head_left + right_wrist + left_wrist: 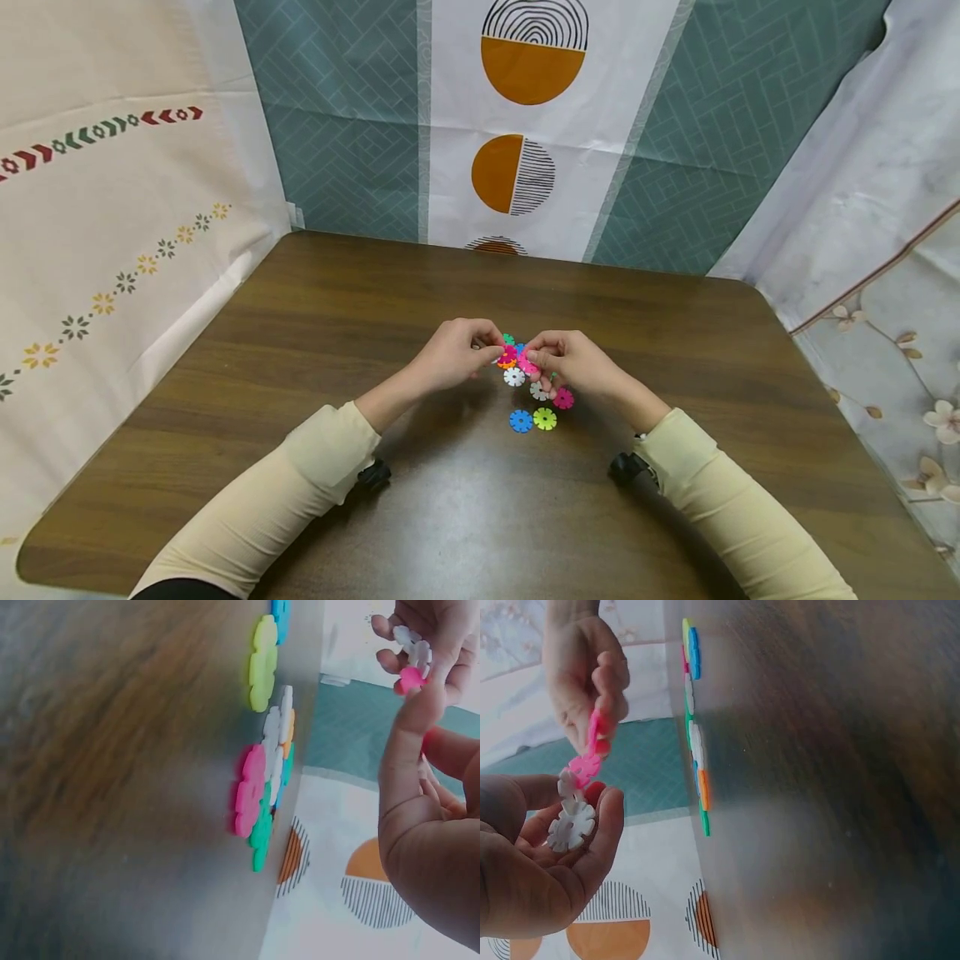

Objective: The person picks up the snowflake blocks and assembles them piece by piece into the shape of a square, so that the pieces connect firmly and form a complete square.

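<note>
In the head view my left hand (454, 355) and right hand (576, 362) are raised close together above the table. My left hand pinches white notched discs (571, 825), joined to each other, as the left wrist view shows. A pink notched disc (584, 769) meets the white ones at an angle. My right hand (592, 682) pinches the pink piece on its other side. A magenta disc (507, 356) shows beside the left fingertips; what touches it is partly hidden. From the right wrist, white discs (420, 656) and a bit of pink (412, 679) appear between the hands.
Below the hands, loose discs lie flat on the brown table (360, 275): blue (521, 421), lime (545, 418), a deep pink one (563, 398), white (513, 377), green (508, 339) and others. Hanging cloths (345, 117) surround the table's back and sides.
</note>
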Tool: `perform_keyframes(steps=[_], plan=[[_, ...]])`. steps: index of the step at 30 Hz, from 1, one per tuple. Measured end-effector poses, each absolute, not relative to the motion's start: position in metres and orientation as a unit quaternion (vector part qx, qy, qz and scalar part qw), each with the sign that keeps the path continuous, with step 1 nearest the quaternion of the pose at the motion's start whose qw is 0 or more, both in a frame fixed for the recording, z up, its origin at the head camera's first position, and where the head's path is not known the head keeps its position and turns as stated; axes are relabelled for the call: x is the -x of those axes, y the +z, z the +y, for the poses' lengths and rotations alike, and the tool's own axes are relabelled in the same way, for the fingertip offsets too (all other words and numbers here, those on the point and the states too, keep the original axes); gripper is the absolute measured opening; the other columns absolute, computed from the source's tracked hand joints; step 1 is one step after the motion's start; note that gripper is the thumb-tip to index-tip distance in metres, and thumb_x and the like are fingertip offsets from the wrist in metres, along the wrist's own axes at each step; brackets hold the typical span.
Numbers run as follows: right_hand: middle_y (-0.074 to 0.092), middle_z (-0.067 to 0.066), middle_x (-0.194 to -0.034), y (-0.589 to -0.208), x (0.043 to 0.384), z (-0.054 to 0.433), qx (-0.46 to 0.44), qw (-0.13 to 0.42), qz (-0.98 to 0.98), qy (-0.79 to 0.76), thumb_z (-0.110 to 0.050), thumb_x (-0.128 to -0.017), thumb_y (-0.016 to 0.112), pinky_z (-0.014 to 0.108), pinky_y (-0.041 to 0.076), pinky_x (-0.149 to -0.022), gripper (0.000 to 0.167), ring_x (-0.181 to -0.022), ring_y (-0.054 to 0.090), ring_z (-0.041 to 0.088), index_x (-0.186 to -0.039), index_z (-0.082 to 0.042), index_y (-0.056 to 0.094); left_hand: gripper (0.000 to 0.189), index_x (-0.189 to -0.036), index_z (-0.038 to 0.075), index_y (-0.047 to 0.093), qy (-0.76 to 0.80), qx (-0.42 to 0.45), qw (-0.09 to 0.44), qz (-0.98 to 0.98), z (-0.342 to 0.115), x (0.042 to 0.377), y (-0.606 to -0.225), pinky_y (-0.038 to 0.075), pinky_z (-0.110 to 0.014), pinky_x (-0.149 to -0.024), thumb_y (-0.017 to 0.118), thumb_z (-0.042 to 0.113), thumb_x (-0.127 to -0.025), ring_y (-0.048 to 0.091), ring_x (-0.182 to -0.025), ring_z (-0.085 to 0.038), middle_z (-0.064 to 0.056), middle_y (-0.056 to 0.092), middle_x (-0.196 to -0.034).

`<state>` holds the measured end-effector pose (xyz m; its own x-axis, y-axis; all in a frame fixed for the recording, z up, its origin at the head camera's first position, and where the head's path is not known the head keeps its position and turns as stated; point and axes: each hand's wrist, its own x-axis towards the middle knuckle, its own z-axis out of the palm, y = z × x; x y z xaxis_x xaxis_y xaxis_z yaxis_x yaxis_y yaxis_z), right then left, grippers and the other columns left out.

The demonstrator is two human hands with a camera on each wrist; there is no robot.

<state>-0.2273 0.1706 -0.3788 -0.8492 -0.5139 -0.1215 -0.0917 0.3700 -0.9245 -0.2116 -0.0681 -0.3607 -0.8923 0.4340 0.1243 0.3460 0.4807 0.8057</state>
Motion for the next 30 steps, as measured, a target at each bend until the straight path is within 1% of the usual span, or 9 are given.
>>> perform_keyframes(steps=[3,5,8,10,12,15,18,23,30], plan=[[0.063,0.031,-0.086,-0.376,0.227,0.169,0.172,0.194,0.788,-0.558,-0.014,-0.102,0.063,0.033,0.057,-0.057,0.022,-0.058,0.058,0.020,-0.116,0.003,0.064,0.006,-0.097,0.009,0.072,0.455,-0.232,0.039,0.859,-0.069,0.212,-0.361,0.049,-0.029,-0.052,0.070,0.014,-0.097,0.056,-0.054,-0.017,-0.002,0.068,-0.089],[0.062,0.035,-0.089,-0.375,0.226,0.169,0.165,0.190,0.783,-0.569,-0.015,-0.102,0.062,0.033,0.057,-0.057,0.022,-0.058,0.058,0.020,-0.116,0.002,0.063,0.005,-0.096,0.009,0.072,0.450,-0.238,0.026,0.860,-0.069,0.213,-0.361,0.049,-0.029,-0.055,0.070,0.014,-0.097,0.058,-0.061,-0.016,-0.001,0.069,-0.089],[0.059,0.041,-0.093,-0.372,0.225,0.168,0.158,0.184,0.779,-0.578,-0.015,-0.102,0.062,0.034,0.057,-0.057,0.021,-0.057,0.058,0.020,-0.116,0.001,0.063,0.004,-0.095,0.011,0.073,0.443,-0.250,0.002,0.861,-0.069,0.213,-0.361,0.051,-0.030,-0.062,0.071,0.014,-0.096,0.062,-0.074,-0.016,0.001,0.070,-0.089],[0.059,0.041,-0.093,-0.372,0.225,0.167,0.157,0.184,0.776,-0.582,-0.015,-0.102,0.062,0.034,0.057,-0.057,0.022,-0.056,0.058,0.019,-0.116,0.002,0.063,0.003,-0.096,0.011,0.074,0.437,-0.259,-0.013,0.861,-0.068,0.213,-0.362,0.052,-0.030,-0.069,0.072,0.014,-0.095,0.063,-0.083,-0.015,0.002,0.071,-0.090],[0.060,0.037,-0.089,-0.372,0.224,0.166,0.155,0.186,0.767,-0.594,-0.015,-0.102,0.062,0.034,0.057,-0.057,0.023,-0.055,0.058,0.019,-0.116,0.004,0.062,0.003,-0.096,0.012,0.075,0.431,-0.267,-0.025,0.862,-0.067,0.213,-0.363,0.054,-0.031,-0.075,0.072,0.013,-0.095,0.065,-0.087,-0.015,0.003,0.072,-0.091],[0.063,0.024,-0.081,-0.373,0.224,0.164,0.147,0.191,0.750,-0.616,-0.013,-0.102,0.062,0.032,0.056,-0.056,0.024,-0.054,0.056,0.018,-0.116,0.006,0.061,0.003,-0.096,0.012,0.076,0.422,-0.279,-0.046,0.861,-0.066,0.213,-0.364,0.056,-0.033,-0.084,0.073,0.011,-0.094,0.067,-0.091,-0.015,0.003,0.072,-0.093],[0.065,0.013,-0.076,-0.374,0.223,0.163,0.136,0.192,0.735,-0.636,-0.012,-0.102,0.061,0.028,0.055,-0.054,0.024,-0.053,0.056,0.016,-0.115,0.008,0.059,0.004,-0.095,0.011,0.077,0.422,-0.286,-0.069,0.858,-0.064,0.212,-0.365,0.056,-0.034,-0.088,0.074,0.009,-0.093,0.067,-0.093,-0.013,0.003,0.073,-0.093],[0.066,0.010,-0.075,-0.374,0.222,0.162,0.125,0.199,0.714,-0.659,-0.009,-0.103,0.059,0.025,0.055,-0.054,0.021,-0.054,0.056,0.013,-0.114,0.009,0.057,0.003,-0.093,0.008,0.078,0.435,-0.288,-0.096,0.848,-0.062,0.208,-0.366,0.057,-0.032,-0.085,0.077,0.010,-0.091,0.067,-0.087,-0.013,0.002,0.073,-0.091],[0.066,0.009,-0.076,-0.371,0.221,0.160,0.107,0.213,0.672,-0.701,-0.004,-0.104,0.055,0.022,0.056,-0.055,0.014,-0.053,0.058,0.011,-0.111,0.008,0.055,0.004,-0.093,0.006,0.078,0.460,-0.285,-0.116,0.833,-0.059,0.207,-0.365,0.056,-0.025,-0.075,0.077,0.008,-0.091,0.066,-0.081,-0.012,0.001,0.071,-0.089]])
